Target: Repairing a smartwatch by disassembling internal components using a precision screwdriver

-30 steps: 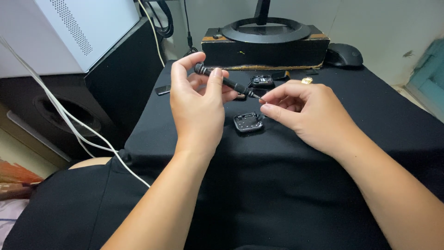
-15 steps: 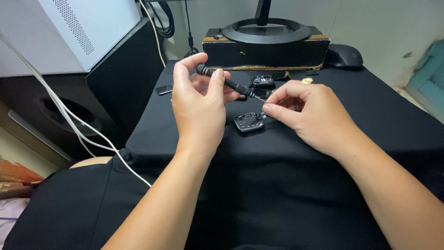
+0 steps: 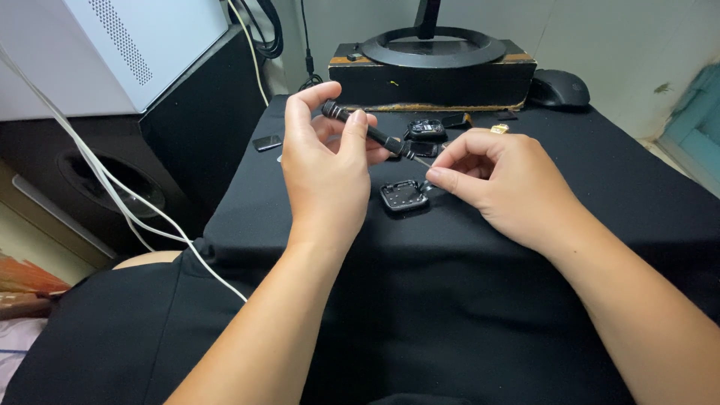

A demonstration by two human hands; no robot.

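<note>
A thin black screwdriver [image 3: 367, 133] is held in the grip of the left hand [image 3: 326, 169], its tip slanted down toward 4 o'clock. The tip is met by the pinched fingers of the right hand [image 3: 499, 184]; what is pinched cannot be told. A small square black case [image 3: 403, 196] is laid on the black surface [image 3: 465, 315], just under the tip, at 6 o'clock from it.
</note>
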